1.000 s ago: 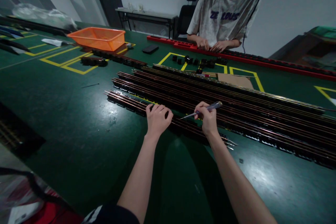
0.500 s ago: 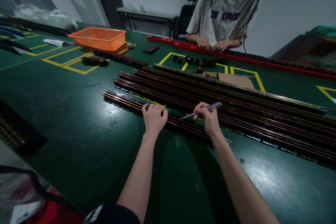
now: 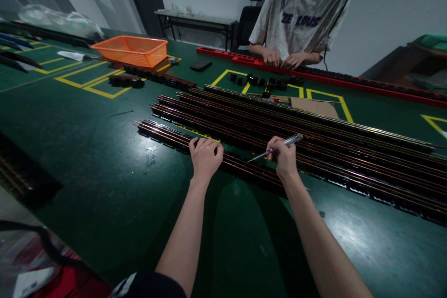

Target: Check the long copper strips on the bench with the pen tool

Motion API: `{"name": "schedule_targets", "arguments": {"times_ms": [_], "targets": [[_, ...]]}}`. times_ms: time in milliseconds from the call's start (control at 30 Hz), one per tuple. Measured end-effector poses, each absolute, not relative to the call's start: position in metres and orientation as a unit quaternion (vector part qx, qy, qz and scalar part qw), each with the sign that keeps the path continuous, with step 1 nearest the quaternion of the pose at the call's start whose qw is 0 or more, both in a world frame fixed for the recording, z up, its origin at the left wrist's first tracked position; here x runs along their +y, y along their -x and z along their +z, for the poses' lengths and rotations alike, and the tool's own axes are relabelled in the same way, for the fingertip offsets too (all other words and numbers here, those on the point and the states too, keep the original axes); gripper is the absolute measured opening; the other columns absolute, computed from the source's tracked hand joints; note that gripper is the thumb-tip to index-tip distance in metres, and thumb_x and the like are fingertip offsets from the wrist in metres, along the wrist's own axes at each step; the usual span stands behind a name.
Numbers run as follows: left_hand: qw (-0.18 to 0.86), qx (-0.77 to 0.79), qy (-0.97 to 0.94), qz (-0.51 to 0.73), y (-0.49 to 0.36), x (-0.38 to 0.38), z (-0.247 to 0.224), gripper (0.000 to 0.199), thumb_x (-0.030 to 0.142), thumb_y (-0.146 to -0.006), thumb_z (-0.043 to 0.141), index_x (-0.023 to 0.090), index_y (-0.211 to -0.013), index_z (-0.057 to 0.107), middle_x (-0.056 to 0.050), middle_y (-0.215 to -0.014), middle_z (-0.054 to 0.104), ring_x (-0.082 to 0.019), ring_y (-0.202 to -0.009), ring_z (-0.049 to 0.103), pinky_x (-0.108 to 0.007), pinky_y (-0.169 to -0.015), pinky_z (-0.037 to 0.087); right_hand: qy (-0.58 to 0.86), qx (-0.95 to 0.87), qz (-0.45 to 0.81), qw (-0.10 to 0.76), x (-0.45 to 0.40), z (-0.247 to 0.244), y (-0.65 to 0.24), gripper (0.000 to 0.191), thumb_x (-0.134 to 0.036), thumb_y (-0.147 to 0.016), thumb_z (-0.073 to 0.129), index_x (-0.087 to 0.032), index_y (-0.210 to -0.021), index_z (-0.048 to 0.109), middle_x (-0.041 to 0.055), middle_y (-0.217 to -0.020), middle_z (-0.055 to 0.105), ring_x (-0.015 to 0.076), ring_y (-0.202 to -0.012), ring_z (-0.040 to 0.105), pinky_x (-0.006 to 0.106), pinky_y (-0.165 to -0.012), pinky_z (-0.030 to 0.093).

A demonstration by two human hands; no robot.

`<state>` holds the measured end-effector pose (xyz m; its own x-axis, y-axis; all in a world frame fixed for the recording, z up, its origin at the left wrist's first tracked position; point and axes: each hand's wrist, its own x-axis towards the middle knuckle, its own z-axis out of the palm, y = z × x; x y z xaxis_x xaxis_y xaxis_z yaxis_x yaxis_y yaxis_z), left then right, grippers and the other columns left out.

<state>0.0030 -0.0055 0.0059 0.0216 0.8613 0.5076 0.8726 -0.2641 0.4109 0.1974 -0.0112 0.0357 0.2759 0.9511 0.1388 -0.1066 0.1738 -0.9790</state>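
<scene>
A long black strip with copper-coloured rods (image 3: 166, 133) lies across the green table in front of me. My left hand (image 3: 206, 153) is closed over its middle, fingers bent round the strip. In my right hand (image 3: 283, 156) is a screwdriver (image 3: 292, 139) with a clear handle, held in a pinch and slanting down to the left. Its tip is at the strip, right of my left hand; whether it touches a rod I cannot tell. Just behind lie several similar longer black strips with copper rods (image 3: 314, 149), close together.
An orange basket (image 3: 153, 56) stands at the back left, near a dark phone-like slab (image 3: 201, 65). Small black parts (image 3: 249, 79) and a cardboard piece (image 3: 312, 107) lie beyond the strips. Across the table, a person's hands (image 3: 282, 59) are at a red rail (image 3: 240, 59).
My right hand has moved a little to the right along the strip, with the screwdriver in it. My left hand stays in place.
</scene>
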Motion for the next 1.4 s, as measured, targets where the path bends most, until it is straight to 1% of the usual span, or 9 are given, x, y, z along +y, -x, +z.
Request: {"name": "schedule_targets", "arguments": {"times_ms": [133, 500, 700, 1067, 1167, 1400], "targets": [[0.011, -0.607, 0.714, -0.349, -0.0030, -0.0057, 0.0069, 0.027, 0.018, -0.083, 0.047, 0.024, -0.064, 0.065, 0.000, -0.080, 0.073, -0.021, -0.084, 0.062, -0.046, -0.097, 0.029, 0.497, -0.425, 0.408, 0.637, -0.0107, 0.0348, -0.1981, 0.015, -0.020, -0.056, 0.049, -0.018, -0.041, 0.050, -0.0038, -0.036, 0.043, 0.0065, -0.030, 0.036, 0.020, -0.033, 0.023], [0.010, -0.605, 0.716, -0.348, -0.0019, -0.0048, 0.0060, 0.027, 0.018, -0.083, 0.046, 0.024, -0.065, 0.066, -0.001, -0.082, 0.073, -0.021, -0.085, 0.062, -0.046, -0.096, 0.029, 0.506, -0.407, 0.381, 0.658, -0.0115, 0.0356, -0.1973, 0.017, -0.021, -0.055, 0.048, -0.018, -0.038, 0.048, -0.0040, -0.036, 0.041, 0.0052, -0.030, 0.031, 0.019, -0.032, 0.020], [0.017, -0.606, 0.713, -0.352, -0.0025, -0.0043, 0.0062, 0.027, 0.018, -0.083, 0.046, 0.025, -0.064, 0.065, 0.000, -0.079, 0.073, -0.021, -0.083, 0.061, -0.046, -0.095, 0.030, 0.505, -0.402, 0.376, 0.665, -0.0117, 0.0359, -0.1974, 0.017, -0.022, -0.056, 0.047, -0.019, -0.039, 0.048, -0.0041, -0.035, 0.040, 0.0058, -0.030, 0.031, 0.020, -0.031, 0.019], [0.011, -0.610, 0.707, -0.358, -0.0043, -0.0045, 0.0060, 0.027, 0.018, -0.083, 0.047, 0.025, -0.063, 0.065, 0.000, -0.080, 0.073, -0.021, -0.085, 0.062, -0.046, -0.096, 0.029, 0.504, -0.407, 0.374, 0.664, -0.0123, 0.0359, -0.1971, 0.017, -0.021, -0.057, 0.048, -0.018, -0.040, 0.048, -0.0036, -0.038, 0.042, 0.0052, -0.030, 0.032, 0.019, -0.031, 0.021], [0.006, -0.613, 0.705, -0.355, -0.0044, -0.0046, 0.0068, 0.028, 0.018, -0.084, 0.046, 0.024, -0.064, 0.065, -0.001, -0.081, 0.073, -0.022, -0.086, 0.061, -0.045, -0.096, 0.029, 0.506, -0.426, 0.365, 0.655, -0.0138, 0.0374, -0.1966, 0.019, -0.020, -0.059, 0.048, -0.018, -0.040, 0.048, -0.0035, -0.039, 0.043, 0.0053, -0.032, 0.034, 0.019, -0.032, 0.023], [0.027, -0.622, 0.699, -0.352, -0.0012, -0.0031, 0.0047, 0.034, 0.028, -0.091, 0.041, 0.023, -0.067, 0.065, -0.004, -0.081, 0.072, -0.024, -0.090, 0.057, -0.044, -0.095, 0.032, 0.515, -0.439, 0.338, 0.654, -0.0156, 0.0416, -0.1939, 0.020, -0.017, -0.062, 0.048, -0.018, -0.042, 0.050, -0.0038, -0.040, 0.044, 0.0060, -0.034, 0.037, 0.019, -0.034, 0.027]]}}
